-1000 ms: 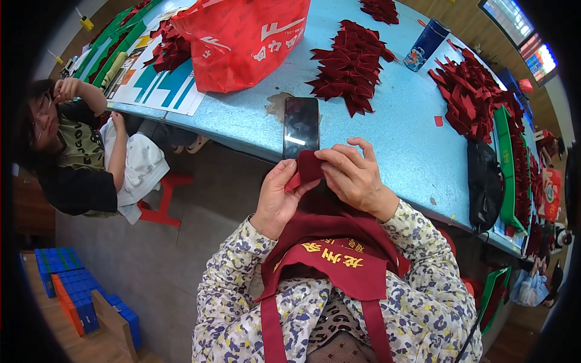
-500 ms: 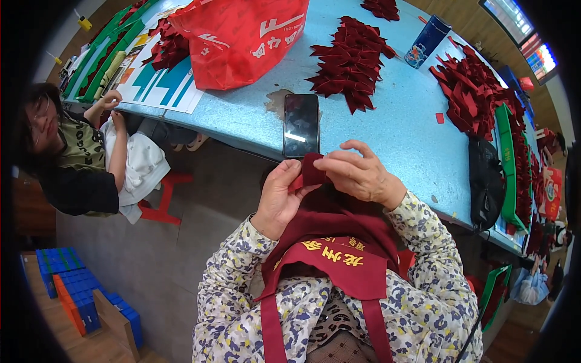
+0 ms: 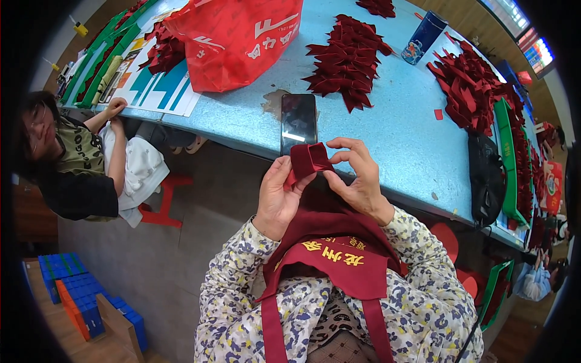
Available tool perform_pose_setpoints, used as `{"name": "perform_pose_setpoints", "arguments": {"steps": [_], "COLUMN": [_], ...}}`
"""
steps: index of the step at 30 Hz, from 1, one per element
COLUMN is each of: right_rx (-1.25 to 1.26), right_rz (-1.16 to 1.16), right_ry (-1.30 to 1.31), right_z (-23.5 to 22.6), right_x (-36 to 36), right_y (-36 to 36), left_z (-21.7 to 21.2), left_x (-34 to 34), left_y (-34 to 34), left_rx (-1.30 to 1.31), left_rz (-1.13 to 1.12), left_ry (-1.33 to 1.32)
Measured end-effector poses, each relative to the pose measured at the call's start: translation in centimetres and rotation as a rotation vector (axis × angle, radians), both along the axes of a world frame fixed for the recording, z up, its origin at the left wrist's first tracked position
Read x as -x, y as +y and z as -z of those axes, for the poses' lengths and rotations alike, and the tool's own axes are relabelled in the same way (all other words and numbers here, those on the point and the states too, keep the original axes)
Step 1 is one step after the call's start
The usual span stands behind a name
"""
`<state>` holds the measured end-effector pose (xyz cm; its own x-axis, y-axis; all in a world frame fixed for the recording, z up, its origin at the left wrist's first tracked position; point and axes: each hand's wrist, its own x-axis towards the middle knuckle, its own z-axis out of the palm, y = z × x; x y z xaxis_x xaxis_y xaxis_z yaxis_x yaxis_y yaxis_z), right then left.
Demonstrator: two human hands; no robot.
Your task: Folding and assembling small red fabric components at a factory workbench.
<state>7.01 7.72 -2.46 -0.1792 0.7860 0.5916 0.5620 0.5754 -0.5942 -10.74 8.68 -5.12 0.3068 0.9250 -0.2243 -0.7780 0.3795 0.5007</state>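
Observation:
A dark red velvet ribbon (image 3: 307, 158), folded into a loop with its hollow showing, is held up over my lap, just off the table's near edge. My left hand (image 3: 279, 195) is closed on its left part, pinching it between thumb and fingers. At the loop's right end, my right hand (image 3: 362, 180) has the thumb and a fingertip on the ribbon's edge, with the index finger raised clear. Right behind the ribbon lies a black phone (image 3: 299, 118) on the blue table (image 3: 242, 115). A dark red apron (image 3: 339, 260) covers my front.
Dark red bows lie in a row (image 3: 346, 63) and a heap (image 3: 466, 91). A red bag (image 3: 233, 45), a blue can (image 3: 423, 37), a black pouch (image 3: 486, 181) and a green tray (image 3: 511, 163) are on the table. A person (image 3: 91, 151) sits at left; blue crates (image 3: 75, 290) stand behind.
The ribbon has tilted so that its loop opens to view. My right hand has shifted slightly down, its thumb now showing at the ribbon's edge. My left hand keeps its hold.

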Motion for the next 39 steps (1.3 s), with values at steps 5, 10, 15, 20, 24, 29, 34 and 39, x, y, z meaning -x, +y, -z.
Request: {"name": "perform_pose_setpoints", "arguments": {"steps": [5,10,15,20,24,29,34,39], "right_rx": [0.106,0.221,0.234,0.314,0.428,0.447,0.411,0.621], "right_rz": [-0.009,-0.099,-0.127,-0.117,-0.163,-0.213,-0.261,-0.341], "right_ry": [0.137,0.316,0.331,0.440,0.501,0.525,0.468,0.691], "right_z": [0.0,-0.6,-0.7,0.3,0.3,0.6,1.0,0.4], "right_x": [0.6,0.9,1.7,2.5,3.4,4.1,4.2,4.6], "right_y": [0.0,0.3,0.6,1.3,1.9,2.6,3.2,3.0], "left_z": [0.3,0.9,1.1,0.7,0.3,0.5,1.3,1.5], "left_x": [-0.6,-0.5,-0.3,0.5,1.2,1.9,2.0,2.0], "left_y": [-0.3,-0.5,-0.7,-0.9,-0.8,-0.4,-0.1,-0.2], "left_rx": [-0.029,-0.111,-0.105,-0.087,-0.103,-0.155,-0.177,-0.155], "left_rz": [-0.020,-0.040,-0.085,-0.084,-0.103,-0.124,-0.129,-0.132], "left_ry": [0.000,0.026,0.029,0.013,0.036,0.056,0.078,0.059]}}
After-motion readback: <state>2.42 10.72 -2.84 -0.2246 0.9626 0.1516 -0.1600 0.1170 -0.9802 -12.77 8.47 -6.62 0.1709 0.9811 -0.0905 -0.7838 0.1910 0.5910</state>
